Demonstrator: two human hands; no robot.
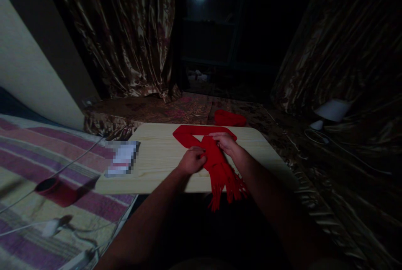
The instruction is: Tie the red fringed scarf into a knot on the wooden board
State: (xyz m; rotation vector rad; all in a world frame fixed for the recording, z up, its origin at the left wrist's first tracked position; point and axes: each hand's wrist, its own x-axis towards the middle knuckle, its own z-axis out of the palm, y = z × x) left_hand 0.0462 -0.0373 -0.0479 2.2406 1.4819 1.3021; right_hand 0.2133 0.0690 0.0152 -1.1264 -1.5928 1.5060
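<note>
A red scarf with a fringed end lies on the pale wooden table, its band bent round into a loop. The fringe hangs over the table's near edge. On the scarf's left edge, just above the fringe, my left hand is closed with its fingertips on the fabric. My right hand pinches the upper right part of the same fringed end, where the two layers overlap. The dim light hides the exact fingertip contact.
Another red cloth item lies beyond the table's far edge. A blurred-out white object is at the table's left. On the striped bedding stand a red cylindrical container and cables with a white plug. A white lamp stands at right.
</note>
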